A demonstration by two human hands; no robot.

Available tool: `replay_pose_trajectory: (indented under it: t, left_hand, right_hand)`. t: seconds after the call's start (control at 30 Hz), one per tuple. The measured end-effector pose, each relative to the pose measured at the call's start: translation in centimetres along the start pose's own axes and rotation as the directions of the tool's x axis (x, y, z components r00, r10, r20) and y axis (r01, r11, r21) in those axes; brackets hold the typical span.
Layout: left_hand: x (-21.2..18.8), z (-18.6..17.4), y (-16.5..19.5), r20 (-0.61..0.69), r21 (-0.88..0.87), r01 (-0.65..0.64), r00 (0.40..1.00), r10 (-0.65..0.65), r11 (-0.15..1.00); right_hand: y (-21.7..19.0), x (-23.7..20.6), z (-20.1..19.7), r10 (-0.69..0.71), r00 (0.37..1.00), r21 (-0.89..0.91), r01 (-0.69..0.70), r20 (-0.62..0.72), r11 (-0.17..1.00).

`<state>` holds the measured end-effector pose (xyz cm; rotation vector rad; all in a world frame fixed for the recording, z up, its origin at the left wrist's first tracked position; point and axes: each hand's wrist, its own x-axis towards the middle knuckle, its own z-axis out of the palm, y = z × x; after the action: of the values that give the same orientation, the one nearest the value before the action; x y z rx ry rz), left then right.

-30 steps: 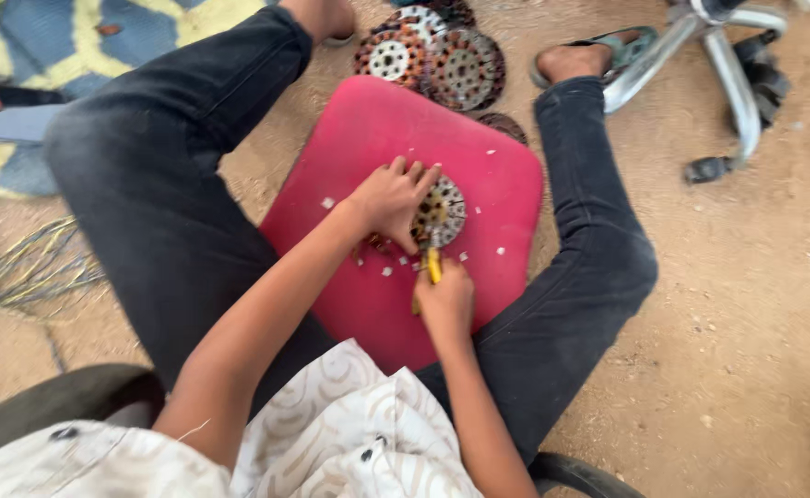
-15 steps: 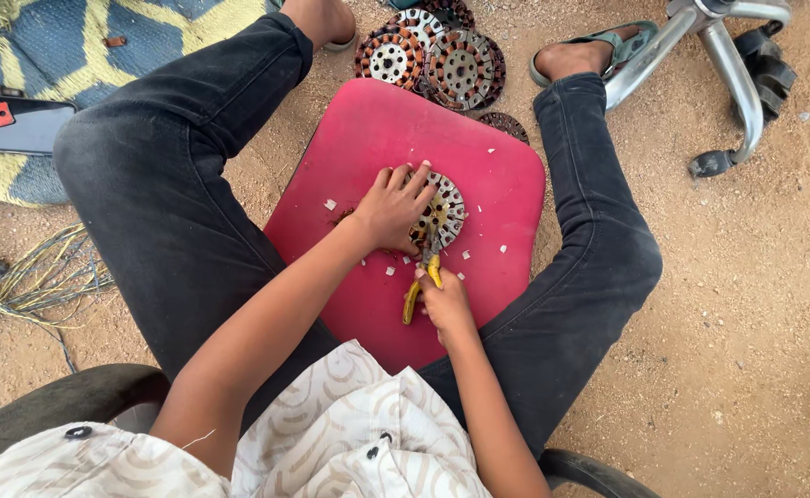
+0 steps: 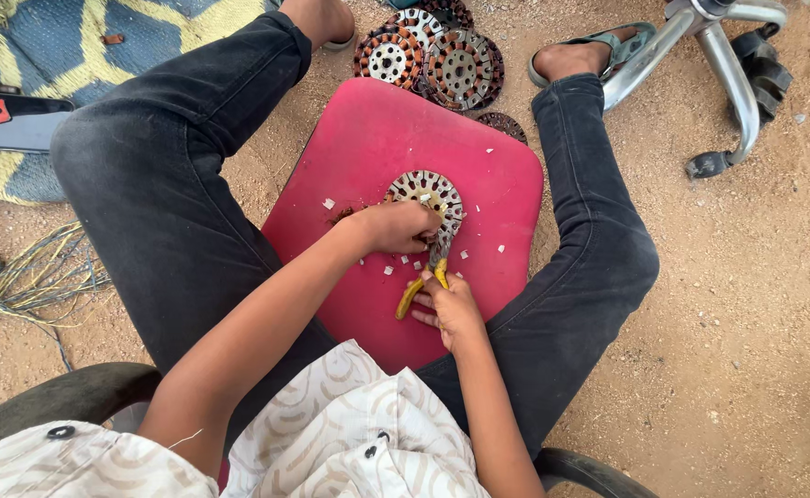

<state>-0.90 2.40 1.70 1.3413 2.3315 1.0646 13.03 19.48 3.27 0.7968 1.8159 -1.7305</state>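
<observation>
A round metal motor stator (image 3: pixel 428 195) with slots around its rim lies on a red seat cushion (image 3: pixel 377 129) between my legs. My left hand (image 3: pixel 396 227) presses down on the stator's near edge and holds it. My right hand (image 3: pixel 451 304) grips yellow-handled pliers (image 3: pixel 420 284), whose jaws reach the stator's near rim beside my left fingers. Small white scraps (image 3: pixel 388 270) lie scattered on the cushion around the stator.
Several more round stators (image 3: pixel 432 60) are stacked on the sandy ground beyond the cushion. A metal chair base with castors (image 3: pixel 727 74) stands at the far right. Loose wires (image 3: pixel 41 277) lie at the left, near a blue and yellow mat (image 3: pixel 45 46).
My right hand has shifted slightly toward me with the pliers, and their handles now spread apart. My left hand has slid down to the stator's near edge, uncovering more of it.
</observation>
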Motion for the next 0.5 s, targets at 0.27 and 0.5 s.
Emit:
replay_pose_trajectory:
  t: [0.27, 0.5]
  left_hand:
    - [-0.2, -1.4, 1.2, 0.026, 0.064, 0.016, 1.000, -0.018, 0.998]
    - [-0.9, -2.5, 3.1, -0.106, 0.162, 0.045, 0.994, -0.028, 0.986]
  right_hand:
    - [-1.4, -1.9, 0.7, -0.231, 0.957, -0.094, 0.217, -0.174, 0.972]
    - [-0.1, -0.1, 1.1, -0.607, 0.780, -0.760, 0.297, -0.156, 0.578]
